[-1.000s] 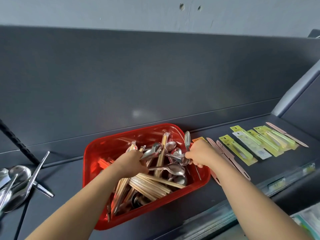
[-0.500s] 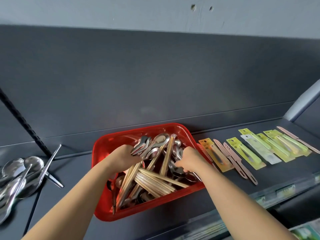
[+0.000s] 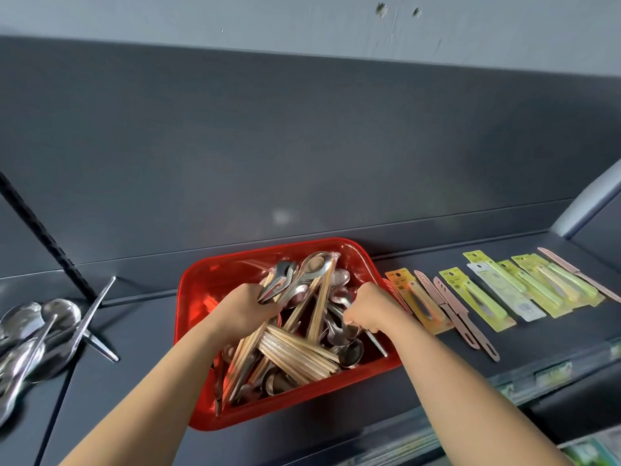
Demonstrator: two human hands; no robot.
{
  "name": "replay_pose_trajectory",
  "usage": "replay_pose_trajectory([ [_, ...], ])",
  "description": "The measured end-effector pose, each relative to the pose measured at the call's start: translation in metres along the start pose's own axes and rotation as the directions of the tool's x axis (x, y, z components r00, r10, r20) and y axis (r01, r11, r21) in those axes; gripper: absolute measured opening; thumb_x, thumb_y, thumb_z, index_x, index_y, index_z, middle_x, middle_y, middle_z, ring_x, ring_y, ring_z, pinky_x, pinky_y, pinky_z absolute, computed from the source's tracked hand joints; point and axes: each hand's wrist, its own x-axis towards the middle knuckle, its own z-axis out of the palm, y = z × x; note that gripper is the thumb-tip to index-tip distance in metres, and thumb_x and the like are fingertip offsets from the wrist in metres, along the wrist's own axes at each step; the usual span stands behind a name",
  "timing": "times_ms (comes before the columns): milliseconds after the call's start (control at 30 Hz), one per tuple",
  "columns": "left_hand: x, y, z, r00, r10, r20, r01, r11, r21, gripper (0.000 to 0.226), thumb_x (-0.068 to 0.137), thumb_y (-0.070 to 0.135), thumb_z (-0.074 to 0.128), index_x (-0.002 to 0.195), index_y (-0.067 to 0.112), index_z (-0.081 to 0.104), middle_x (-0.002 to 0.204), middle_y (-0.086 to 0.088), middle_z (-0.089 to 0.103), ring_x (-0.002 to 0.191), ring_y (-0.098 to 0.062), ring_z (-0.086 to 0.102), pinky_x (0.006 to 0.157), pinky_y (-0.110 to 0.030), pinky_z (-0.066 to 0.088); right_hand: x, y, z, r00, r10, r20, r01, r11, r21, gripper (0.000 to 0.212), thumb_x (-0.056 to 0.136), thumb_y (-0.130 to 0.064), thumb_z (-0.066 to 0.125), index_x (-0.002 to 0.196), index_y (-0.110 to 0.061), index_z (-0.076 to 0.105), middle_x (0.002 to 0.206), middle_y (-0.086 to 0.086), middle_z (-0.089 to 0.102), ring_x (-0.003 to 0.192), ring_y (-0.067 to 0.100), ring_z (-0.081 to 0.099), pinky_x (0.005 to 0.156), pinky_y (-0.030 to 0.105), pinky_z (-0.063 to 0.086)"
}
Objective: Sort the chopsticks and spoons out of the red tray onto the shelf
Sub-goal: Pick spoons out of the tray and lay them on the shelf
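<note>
My left hand (image 3: 243,309) grips a bunch of spoons (image 3: 285,284) over the red tray (image 3: 201,280). My right hand (image 3: 371,306) is curled round other spoon handles (image 3: 336,326) inside it.

Bare shelf (image 3: 141,331) lay open at centre left, between the red tray (image 3: 198,287) and the ladles (image 3: 37,331) at the left edge. Right of the tray, packets (image 3: 484,297) lay in a close row. The left hand (image 3: 242,311) and right hand (image 3: 369,307), each gripping spoons (image 3: 279,280), crowded the tray's middle. The back panel (image 3: 302,146) closed the upper side.
</note>
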Motion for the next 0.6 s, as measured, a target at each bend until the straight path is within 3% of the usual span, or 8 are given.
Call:
replay_pose_trajectory([
  [67, 0.003, 0.001, 0.001, 1.0, -0.009, -0.007, 0.008, 1.0, -0.029, 0.026, 0.085, 0.026, 0.065, 0.083, -0.001, 0.066, 0.06, 0.0, 0.052, 0.053, -0.014, 0.044, 0.052, -0.026, 0.034, -0.004, 0.001, -0.013, 0.999, -0.005, -0.048, 0.003, 1.0, -0.029, 0.036, 0.076, -0.008, 0.061, 0.112, -0.004, 0.059, 0.057, 0.001, 0.05, 0.042, 0.015, 0.042, 0.041, 0.018, 0.032],
  [133, 0.005, 0.003, 0.003, 1.0, -0.009, -0.017, 0.008, 0.998, -0.069, 0.03, 0.084, 0.024, 0.066, 0.083, -0.006, 0.065, 0.058, 0.0, 0.052, 0.05, -0.014, 0.042, 0.049, -0.024, 0.032, -0.007, 0.003, -0.026, 0.997, 0.002, -0.079, -0.006, 0.999, -0.053, 0.016, 0.077, -0.012, 0.065, 0.092, -0.008, 0.06, 0.059, 0.001, 0.051, 0.044, 0.015, 0.044, 0.041, 0.019, 0.032],
  [233, 0.007, 0.012, 0.008, 0.999, 0.002, -0.033, -0.005, 0.997, -0.083, 0.03, 0.085, 0.025, 0.067, 0.074, -0.002, 0.061, 0.055, 0.002, 0.051, 0.046, -0.012, 0.041, 0.046, -0.022, 0.031, -0.009, 0.006, -0.03, 0.993, 0.036, -0.108, -0.035, 0.999, 0.012, 0.004, 0.079, -0.011, 0.058, 0.08, -0.01, 0.054, 0.056, 0.0, 0.049, 0.043, 0.016, 0.043, 0.042, 0.019, 0.031],
  [400, 0.012, 0.021, 0.012, 0.997, 0.067, -0.036, -0.072, 0.98, -0.184, 0.031, 0.088, 0.032, 0.063, 0.07, 0.008, 0.056, 0.058, -0.001, 0.05, 0.053, -0.015, 0.044, 0.058, -0.03, 0.036, -0.011, 0.013, -0.041, 0.976, 0.044, -0.215, 0.011, 0.968, 0.249, 0.015, 0.078, -0.013, 0.057, 0.066, -0.01, 0.05, 0.056, 0.002, 0.051, 0.044, 0.018, 0.044, 0.042, 0.018, 0.029],
  [533, 0.009, 0.033, 0.012, 0.987, 0.069, -0.146, -0.1, 0.971, -0.217, 0.033, 0.097, 0.029, 0.05, 0.068, 0.014, 0.045, 0.054, 0.007, 0.039, 0.041, -0.004, 0.032, 0.043, -0.019, 0.029, -0.013, 0.006, -0.053, 0.946, -0.062, -0.318, 0.209, 0.867, 0.452, 0.02, 0.077, -0.016, 0.061, 0.062, -0.01, 0.05, 0.059, 0.008, 0.043, 0.054, 0.02, 0.04, 0.053, 0.03, 0.032],
  [600, 0.005, 0.032, 0.007, 0.973, 0.068, -0.22, -0.127, 0.954, -0.27, 0.033, 0.098, 0.031, 0.048, 0.071, 0.013, 0.047, 0.056, 0.006, 0.041, 0.046, -0.006, 0.035, 0.048, -0.024, 0.033, -0.018, -0.004, -0.056, 0.932, -0.13, -0.338, 0.295, 0.814, 0.5, 0.029, 0.081, -0.018, 0.063, 0.057, -0.01, 0.048, 0.056, 0.006, 0.041, 0.052, 0.018, 0.039, 0.052, 0.029, 0.033],
])
